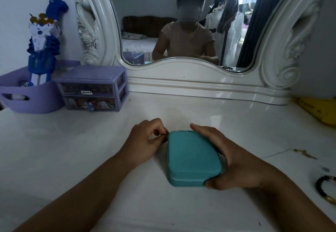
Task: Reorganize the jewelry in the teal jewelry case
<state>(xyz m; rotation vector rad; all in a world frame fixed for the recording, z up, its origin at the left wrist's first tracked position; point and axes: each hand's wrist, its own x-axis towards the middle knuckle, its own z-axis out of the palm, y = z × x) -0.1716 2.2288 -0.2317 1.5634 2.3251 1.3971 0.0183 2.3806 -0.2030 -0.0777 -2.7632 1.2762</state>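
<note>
The teal jewelry case lies closed on the white vanity top, in the middle of the head view. My right hand wraps round its right side, thumb at the near corner and fingers along the far edge. At the case's far left corner my left hand pinches something small, most likely the zipper pull, between thumb and curled fingers. The inside of the case is hidden.
A purple two-drawer organizer and a purple basket with a blue figurine stand at the back left. The mirror's white base runs along the back. A yellow object, a thin chain and a dark beaded bracelet lie at right.
</note>
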